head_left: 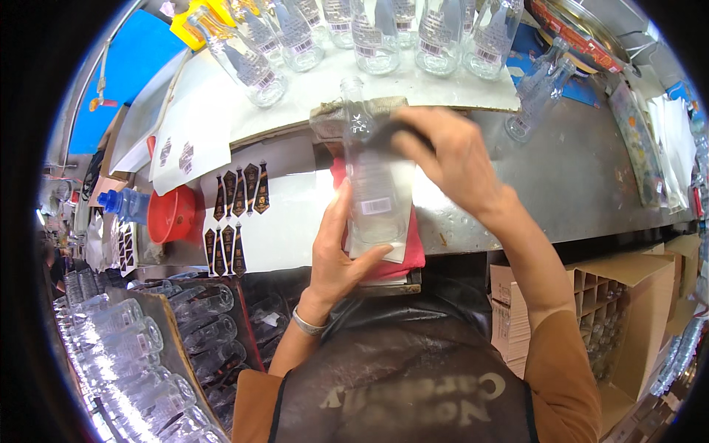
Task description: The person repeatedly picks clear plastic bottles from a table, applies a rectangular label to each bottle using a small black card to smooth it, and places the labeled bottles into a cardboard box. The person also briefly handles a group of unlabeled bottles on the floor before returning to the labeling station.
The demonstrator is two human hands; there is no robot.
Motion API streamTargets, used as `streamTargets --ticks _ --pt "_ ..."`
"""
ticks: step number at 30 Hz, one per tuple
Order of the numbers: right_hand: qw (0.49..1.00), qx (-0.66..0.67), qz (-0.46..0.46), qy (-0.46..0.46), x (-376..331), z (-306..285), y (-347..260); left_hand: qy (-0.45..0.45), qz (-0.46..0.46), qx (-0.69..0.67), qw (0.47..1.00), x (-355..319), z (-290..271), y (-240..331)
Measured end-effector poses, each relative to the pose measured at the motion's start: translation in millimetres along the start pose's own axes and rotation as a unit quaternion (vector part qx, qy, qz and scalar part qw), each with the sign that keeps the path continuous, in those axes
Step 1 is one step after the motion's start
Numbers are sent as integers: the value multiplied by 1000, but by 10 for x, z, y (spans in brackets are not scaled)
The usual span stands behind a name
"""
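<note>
A clear glass bottle (373,184) lies on its back across a red cloth pad (415,240), neck pointing away from me. It carries white print and a small barcode patch. My left hand (336,247) grips it near the base, fingers along its left side and thumb by the bottom. My right hand (450,151) is closed on a dark, flat tool (395,136), smeared by motion, over the bottle's shoulder; its exact kind does not show. A folded grey-beige cloth (329,118) sits behind the neck.
Several clear bottles (377,44) stand on a white board at the back. Dark tie-shaped decals (240,192) lie on a white sheet at left, beside a red bowl (173,214). Crates of bottles (133,332) are lower left; an open divided carton (628,317) is lower right.
</note>
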State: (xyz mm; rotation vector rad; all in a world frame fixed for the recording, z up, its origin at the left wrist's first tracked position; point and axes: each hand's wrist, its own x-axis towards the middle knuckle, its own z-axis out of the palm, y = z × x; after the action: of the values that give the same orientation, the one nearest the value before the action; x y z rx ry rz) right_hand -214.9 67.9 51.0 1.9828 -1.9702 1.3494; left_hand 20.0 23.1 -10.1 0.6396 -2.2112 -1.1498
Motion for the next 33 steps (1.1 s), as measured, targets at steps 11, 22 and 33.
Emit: streamTargets --ticks 11,22,33 --pt "976 -2 -189 -111 -73 79 -432 22 -27 -101 994 -111 -119 -12" --pt "975 174 -45 -133 -687 -127 -518 11 -232 -445 865 789 -58 -251" --pt "887 319 334 29 -1422 -419 -115 26 -70 -227 971 707 -320 610"
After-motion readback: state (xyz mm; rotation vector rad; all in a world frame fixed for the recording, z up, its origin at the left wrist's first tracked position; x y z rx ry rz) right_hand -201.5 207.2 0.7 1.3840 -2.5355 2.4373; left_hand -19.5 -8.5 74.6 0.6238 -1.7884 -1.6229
